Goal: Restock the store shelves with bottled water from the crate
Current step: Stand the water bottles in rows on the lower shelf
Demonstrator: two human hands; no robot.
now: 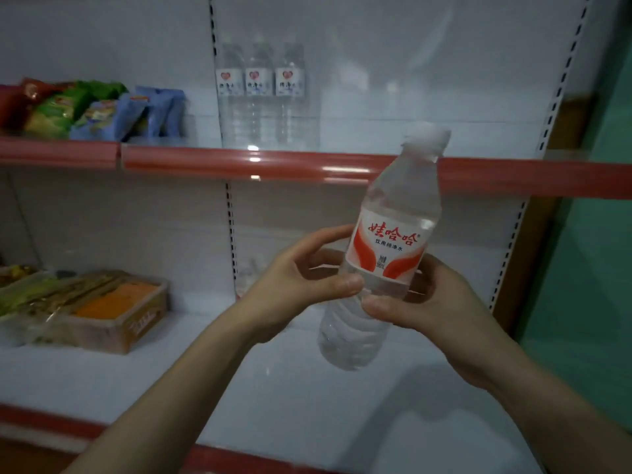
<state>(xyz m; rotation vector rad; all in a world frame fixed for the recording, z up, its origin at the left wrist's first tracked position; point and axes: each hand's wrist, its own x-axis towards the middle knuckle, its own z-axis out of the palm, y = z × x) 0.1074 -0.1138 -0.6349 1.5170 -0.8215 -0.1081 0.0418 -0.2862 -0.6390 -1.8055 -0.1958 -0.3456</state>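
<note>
I hold a clear water bottle [386, 241] with a white cap and a red-and-white label in front of the shelves, tilted slightly to the right. My left hand [301, 278] grips its middle from the left, thumb on the front. My right hand [424, 295] grips it from the right, thumb just below the label. Three water bottles [260, 94] with heart labels stand in a row at the back of the upper shelf [307, 162]. The crate is not in view.
Snack bags [92, 111] fill the left of the upper shelf. A clear box of packaged food [102, 309] sits on the lower shelf [273, 388] at left. A perforated upright [547, 107] and a green wall [602, 268] bound the right side.
</note>
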